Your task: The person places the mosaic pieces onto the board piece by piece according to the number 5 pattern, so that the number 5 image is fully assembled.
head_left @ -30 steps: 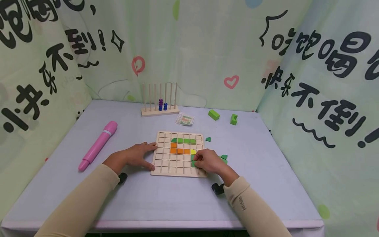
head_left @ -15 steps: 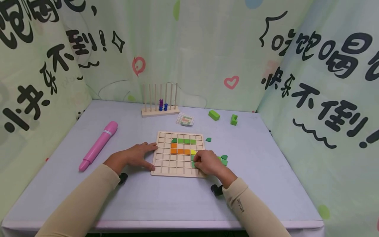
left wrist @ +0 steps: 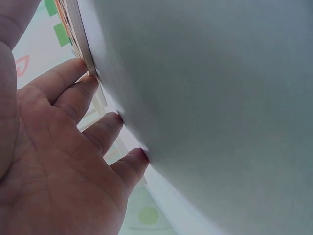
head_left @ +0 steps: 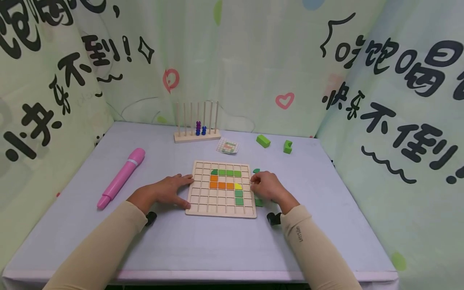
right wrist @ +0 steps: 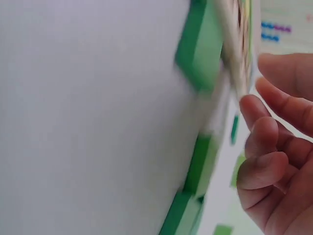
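Surface: we see a pale grey-lilac table (head_left: 217, 245) with a whitish front edge, both beige sleeves reaching across it.
Room: light green printed cloth backdrop (head_left: 235, 52) hangs behind and at both sides; it carries hearts, dots and a diamond outline.
Writing: large black Chinese characters on the cloth, "不倒" readable left and right; small lettering on the right sleeve, too small for us to read.
Board: square pale wooden grid board (head_left: 221, 188) lies flat at the table's middle, holding green, orange and yellow square tiles (head_left: 224, 182).
Left hand (head_left: 164, 192): flat on the table, fingers spread, fingertips touching the board's left edge.
Right hand (head_left: 267, 187): just beside the board's right edge, fingers loosely curled, holding nothing we can see; loose green pieces (right wrist: 198, 46) lie next to it.
Other items: pink plastic pen-shaped toy (head_left: 121, 178) at left; wooden rod rack with blue and purple beads (head_left: 197, 128), a small printed pattern card (head_left: 227, 146) and two green blocks (head_left: 275, 143) at the back.
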A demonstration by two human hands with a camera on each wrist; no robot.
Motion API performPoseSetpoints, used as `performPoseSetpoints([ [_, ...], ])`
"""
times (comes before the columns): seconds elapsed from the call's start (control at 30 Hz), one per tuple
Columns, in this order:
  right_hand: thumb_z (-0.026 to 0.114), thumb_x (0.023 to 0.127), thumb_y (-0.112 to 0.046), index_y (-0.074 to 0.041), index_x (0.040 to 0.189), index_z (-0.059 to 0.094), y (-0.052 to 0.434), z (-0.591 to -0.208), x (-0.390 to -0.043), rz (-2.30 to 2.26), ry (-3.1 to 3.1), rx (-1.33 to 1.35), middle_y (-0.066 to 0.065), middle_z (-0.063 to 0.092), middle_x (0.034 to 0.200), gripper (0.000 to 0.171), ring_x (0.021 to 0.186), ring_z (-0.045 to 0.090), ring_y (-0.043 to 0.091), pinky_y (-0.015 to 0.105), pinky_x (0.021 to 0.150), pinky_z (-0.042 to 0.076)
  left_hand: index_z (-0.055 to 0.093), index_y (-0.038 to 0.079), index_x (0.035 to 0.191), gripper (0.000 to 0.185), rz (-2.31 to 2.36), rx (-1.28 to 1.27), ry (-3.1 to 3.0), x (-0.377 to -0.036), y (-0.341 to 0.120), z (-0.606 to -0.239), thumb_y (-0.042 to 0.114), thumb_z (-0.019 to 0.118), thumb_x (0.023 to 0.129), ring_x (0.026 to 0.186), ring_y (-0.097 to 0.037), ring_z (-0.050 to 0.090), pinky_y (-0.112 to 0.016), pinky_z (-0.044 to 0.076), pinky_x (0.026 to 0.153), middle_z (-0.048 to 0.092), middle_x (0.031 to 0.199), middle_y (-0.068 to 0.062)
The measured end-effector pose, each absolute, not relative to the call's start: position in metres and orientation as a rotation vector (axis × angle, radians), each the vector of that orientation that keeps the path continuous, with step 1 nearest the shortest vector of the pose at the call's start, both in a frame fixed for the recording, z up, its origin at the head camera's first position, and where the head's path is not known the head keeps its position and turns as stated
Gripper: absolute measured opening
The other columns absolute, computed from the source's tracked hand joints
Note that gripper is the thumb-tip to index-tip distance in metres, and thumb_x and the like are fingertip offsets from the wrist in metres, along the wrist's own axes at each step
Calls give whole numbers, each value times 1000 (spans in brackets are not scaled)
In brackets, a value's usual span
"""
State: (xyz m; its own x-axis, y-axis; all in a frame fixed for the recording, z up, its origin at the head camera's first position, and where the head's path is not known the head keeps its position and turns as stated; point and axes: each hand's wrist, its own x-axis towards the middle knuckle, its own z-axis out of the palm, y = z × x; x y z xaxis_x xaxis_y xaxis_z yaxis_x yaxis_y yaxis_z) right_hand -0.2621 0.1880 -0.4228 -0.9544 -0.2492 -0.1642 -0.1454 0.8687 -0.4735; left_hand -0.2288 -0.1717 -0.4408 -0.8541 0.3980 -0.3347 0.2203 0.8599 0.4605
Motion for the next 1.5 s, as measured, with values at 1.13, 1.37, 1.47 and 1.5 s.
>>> performPoseSetpoints([
  [1.13, 71, 96, -19, -8, 120, 73, 197, -426, -319, -431, 2880, -10, 15, 68, 126, 26, 109, 60, 31, 48, 95, 52, 37, 19, 163, 102, 586, 438, 2606, -228, -171, -441, 53, 86, 81, 159, -43, 15, -66, 21, 124, 25, 173, -4],
  [1.37, 76, 94, -21, -9, 107, 73, 202, -423, -316, -434, 2911, -21, 14, 69, 116, 18, 98, 58, 29, 40, 82, 50, 36, 19, 163, 102, 579, 443, 2604, -227, -170, -438, 53, 86, 81, 159, -43, 15, -65, 22, 124, 25, 173, -5],
  [1.47, 77, 94, -20, -9, 103, 72, 203, -422, -314, -452, 2921, -25, 12, 68, 109, 15, 95, 58, 28, 38, 79, 49, 36, 18, 163, 101, 576, 444, 2605, -227, -171, -438, 52, 86, 82, 159, -43, 15, -65, 22, 125, 25, 173, -5],
  [1.5, 77, 94, -19, -8, 101, 71, 204, -422, -313, -463, 2920, -27, 12, 68, 107, 14, 94, 58, 27, 37, 78, 49, 36, 18, 163, 101, 579, 442, 2603, -227, -171, -438, 52, 86, 82, 160, -43, 15, -64, 22, 125, 25, 173, -4],
])
